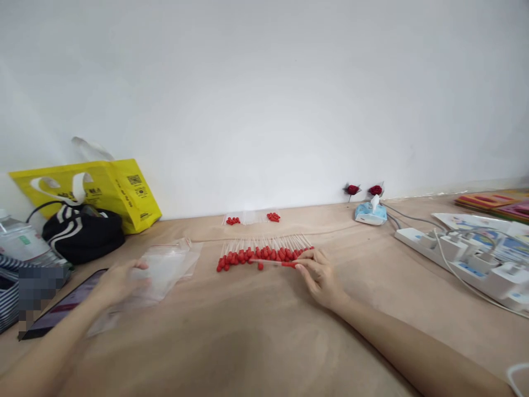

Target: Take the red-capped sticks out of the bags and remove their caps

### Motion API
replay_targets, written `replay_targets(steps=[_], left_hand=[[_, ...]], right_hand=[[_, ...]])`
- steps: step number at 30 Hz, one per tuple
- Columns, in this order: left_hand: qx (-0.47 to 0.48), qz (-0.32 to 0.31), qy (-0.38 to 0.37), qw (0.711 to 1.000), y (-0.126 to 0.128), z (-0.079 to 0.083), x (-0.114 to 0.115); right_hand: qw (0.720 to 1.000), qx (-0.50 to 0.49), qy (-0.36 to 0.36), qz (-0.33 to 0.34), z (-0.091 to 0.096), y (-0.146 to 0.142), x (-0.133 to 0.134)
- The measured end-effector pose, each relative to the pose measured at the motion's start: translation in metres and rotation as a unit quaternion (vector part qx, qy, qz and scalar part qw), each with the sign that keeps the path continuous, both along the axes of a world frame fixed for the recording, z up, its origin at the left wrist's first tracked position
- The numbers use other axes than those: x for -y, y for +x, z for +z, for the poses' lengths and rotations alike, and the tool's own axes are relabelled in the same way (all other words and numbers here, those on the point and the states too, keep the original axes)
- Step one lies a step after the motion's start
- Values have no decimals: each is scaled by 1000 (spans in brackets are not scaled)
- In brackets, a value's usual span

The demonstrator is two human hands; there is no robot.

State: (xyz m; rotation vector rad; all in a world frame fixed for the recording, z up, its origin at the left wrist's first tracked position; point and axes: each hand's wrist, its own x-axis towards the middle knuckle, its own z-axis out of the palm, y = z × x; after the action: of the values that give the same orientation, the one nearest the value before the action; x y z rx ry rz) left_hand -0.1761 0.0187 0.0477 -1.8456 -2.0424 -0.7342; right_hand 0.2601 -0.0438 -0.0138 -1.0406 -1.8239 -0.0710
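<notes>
Showed, at far left, a clear bottle, a black pouch and, leaning by the wall behind it, a yellow bag. Included next a phone, partly hidden by the left hand. Showed that hand blurred over clear plastic bags, with thumb apart from fingers; could not tell whether gripping one. Displayed, at mid-table, a row of red-headed sticks, with heads toward the near side and, behind, near the wall, two small red clusters. Held a slim pale rod by its red end in the right hand, pinched between closed thumb and fingers, with the other end pointing left along the row's near side. Showed, farther right, two dark-red flowers, a blue tissue pack and a white power strip.
</notes>
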Motion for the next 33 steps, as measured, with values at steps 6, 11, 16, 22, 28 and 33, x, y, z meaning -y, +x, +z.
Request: replay_targets(steps=[6,11,16,22,28,33], left_hand=[[-46,-297,-1,954,99,-12,37],[8,-478,-93,873,185,-31,61],[46,-473,-111,873,209,-49,55],[66,-472,-99,873,209,-48,54],[33,-477,-59,876,206,-49,51],[66,-487,-112,864,203,-47,56]], right_hand=[[988,75,-62,116,0,-7,12],[975,137,-126,123,2,-7,9],[968,152,-170,103,4,-11,9],[966,164,-179,86,8,-23,8],[960,182,-169,132,10,-28,14],[941,196,-173,214,15,-29,18]])
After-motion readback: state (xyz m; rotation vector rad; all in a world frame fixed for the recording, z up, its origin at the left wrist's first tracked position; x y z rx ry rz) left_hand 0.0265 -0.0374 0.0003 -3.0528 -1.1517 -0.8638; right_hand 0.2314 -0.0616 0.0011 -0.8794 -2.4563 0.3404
